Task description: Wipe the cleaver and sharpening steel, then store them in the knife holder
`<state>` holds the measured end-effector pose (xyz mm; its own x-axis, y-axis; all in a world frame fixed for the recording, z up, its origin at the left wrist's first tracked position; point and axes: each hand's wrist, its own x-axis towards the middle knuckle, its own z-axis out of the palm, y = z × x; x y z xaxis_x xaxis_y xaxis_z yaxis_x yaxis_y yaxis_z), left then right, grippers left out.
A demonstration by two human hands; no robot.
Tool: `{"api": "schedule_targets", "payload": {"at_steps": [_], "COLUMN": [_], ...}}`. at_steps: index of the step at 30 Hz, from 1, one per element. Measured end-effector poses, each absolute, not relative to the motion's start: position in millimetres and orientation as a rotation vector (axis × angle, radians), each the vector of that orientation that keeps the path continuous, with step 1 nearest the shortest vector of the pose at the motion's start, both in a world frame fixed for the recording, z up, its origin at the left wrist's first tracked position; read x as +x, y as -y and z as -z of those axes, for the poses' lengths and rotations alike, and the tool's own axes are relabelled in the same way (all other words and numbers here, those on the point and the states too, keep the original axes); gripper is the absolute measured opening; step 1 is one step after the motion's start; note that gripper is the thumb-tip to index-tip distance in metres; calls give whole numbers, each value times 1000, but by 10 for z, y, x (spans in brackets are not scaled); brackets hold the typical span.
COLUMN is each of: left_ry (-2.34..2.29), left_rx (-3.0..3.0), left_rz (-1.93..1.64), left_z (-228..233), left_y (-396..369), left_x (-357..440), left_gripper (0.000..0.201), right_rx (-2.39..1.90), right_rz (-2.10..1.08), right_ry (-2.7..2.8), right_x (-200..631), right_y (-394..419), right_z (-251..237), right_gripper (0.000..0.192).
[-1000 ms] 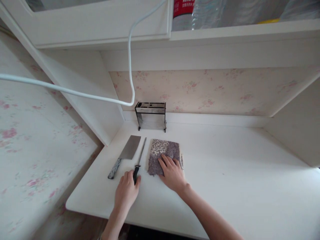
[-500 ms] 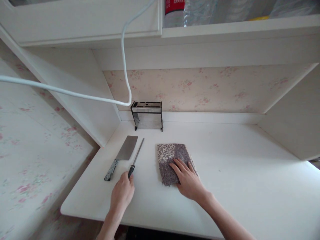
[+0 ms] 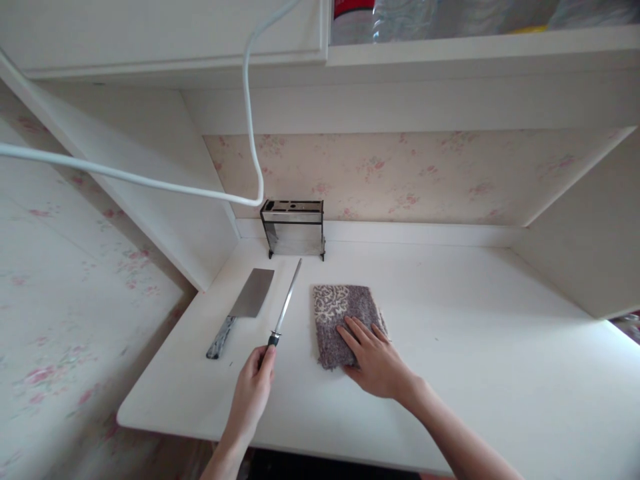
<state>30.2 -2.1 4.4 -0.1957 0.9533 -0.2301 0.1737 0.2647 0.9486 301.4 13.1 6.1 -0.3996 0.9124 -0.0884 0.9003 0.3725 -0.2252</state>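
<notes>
My left hand grips the black handle of a honing steel, whose thin rod points up and away toward the back wall, lifted off the white counter. A cleaver with a mottled handle lies flat on the counter just left of the steel. My right hand rests palm down on the near part of a folded grey-brown patterned cloth, fingers spread toward its left edge.
An empty metal knife rack stands against the back wall behind the cleaver. A white cable hangs in a loop over the left side. Cupboard walls close in left and right, a shelf with bottles sits overhead.
The cloth slid right under my right hand, away from the steel. My left hand closed on the steel's handle and raised it, so its tip now points higher and further back.
</notes>
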Motion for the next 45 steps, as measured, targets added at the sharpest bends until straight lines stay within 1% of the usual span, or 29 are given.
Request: {"api": "schedule_targets", "payload": {"at_steps": [3, 5, 7, 10, 11, 16, 18, 21, 23, 26, 29, 32, 34, 36, 38, 40, 42, 45], "left_ry": [-1474, -1412, -1351, -1283, -1267, -1236, -1256, -1399, -1530, -1614, -1547, -1390, -1272, -1173, -1097, -1039, -988, -936], "left_rx": [917, 847, 804, 785, 788, 856, 898, 1067, 1210, 1273, 1146, 938, 799, 671, 575, 532, 535, 584], "left_rz": [-1049, -1049, -1054, -1047, -1043, -1014, -992, -967, -946, -947, -990, -1017, -1047, -1077, -1077, -1064, -1045, -987], "left_z": [-123, -172, -198, -187, -174, -103, -92, -100, -104, -66, 20, 67, 33, -52, -154, -233, -261, -206], "left_y": [70, 120, 186, 296, 329, 416, 415, 394, 375, 340, 304, 281, 283, 301, 329, 360, 388, 417], "left_x": [382, 441, 504, 592, 614, 622, 576, 475, 408, 352, 375, 460, 525, 582, 632, 680, 734, 836], "left_gripper": [41, 40, 39, 39, 39, 39, 39, 38, 38, 39, 41, 46, 48, 50, 52, 53, 52, 51], "right_rx": [-1666, -1627, -1585, -1606, -1633, -1685, -1686, -1689, -1716, -1752, -1754, -1818, -1842, -1691, -1404, -1157, -1035, -907], "right_rz": [-381, -333, -241, -102, -84, -157, -153, -157, -203, -310, -413, -618, -854, -1129, -1352, -1491, -1595, -1741], "right_ry": [2599, 2621, 2653, 2692, 2690, 2611, 2565, 2467, 2409, 2332, 2182, 1816, 1432, 983, 569, 272, 91, -4], "right_x": [3062, 3082, 3079, 3041, 3027, 3028, 3049, 3075, 3096, 3141, 3186, 3214, 3226, 3235, 3230, 3195, 3122, 2961], "right_y": [-149, -154, -151, -145, -148, -179, -169, -108, -52, 21, 52, 40, 28, 32, 61, 111, 169, 240], "right_z": [-62, -53, -46, -55, -64, -100, -85, -31, 17, 86, 111, 42, -60, -182, -294, -368, -394, -389], "right_gripper": [82, 80, 74, 57, 55, 67, 69, 68, 72, 79, 79, 71, 56, 48, 50, 51, 48, 46]}}
